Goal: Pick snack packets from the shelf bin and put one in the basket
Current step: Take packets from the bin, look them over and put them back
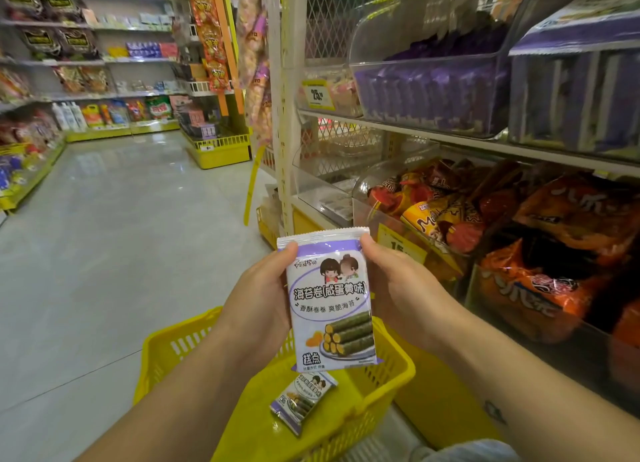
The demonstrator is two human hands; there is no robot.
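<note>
I hold a purple and white seaweed-roll snack packet [330, 299] upright in front of me, above the yellow basket [398, 375]. My left hand [261, 299] grips its left edge and my right hand [398, 288] grips its right edge, thumbs near the top seam. A second packet of the same kind [301, 401] lies flat on the basket's bottom. The clear shelf bin [429, 91] with several purple packets stands on the upper shelf at the right.
Lower bins at the right hold orange and red snack bags [540, 288]. Another clear bin with purple packets [575, 94] is at the far right. A grey tiled aisle [114, 236] runs left, lined with stocked shelves and yellow base racks [221, 150].
</note>
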